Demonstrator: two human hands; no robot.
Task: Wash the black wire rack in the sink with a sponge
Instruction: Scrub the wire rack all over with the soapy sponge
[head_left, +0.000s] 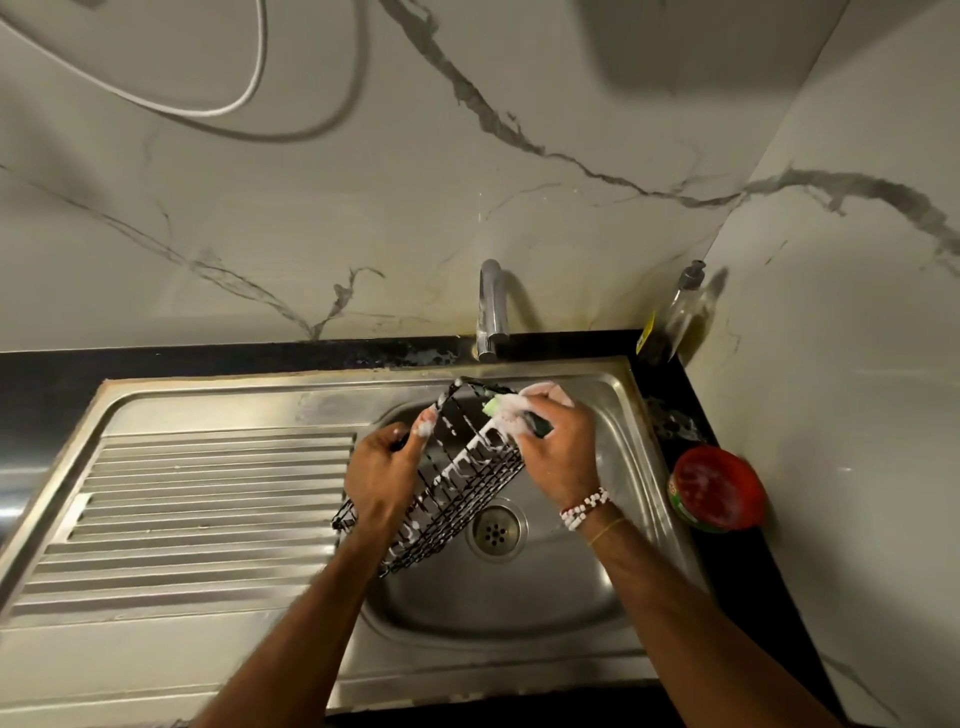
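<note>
The black wire rack (457, 478) was held tilted over the sink (613, 415) basin, its thin grid streaked with white foam (rinsing seemingly remained). The left hand (384, 467) gripped its edge; the right hand (556, 441) was closed on a soft, soapy sponge (498, 408) pressed against the upper wires. The sink was smooth steel.

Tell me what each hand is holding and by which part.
Left hand grips the black wire rack by its left side rim, over the sink. Right hand clutches the soapy sponge around its middle, pressed against the rack's upper edge.
</note>
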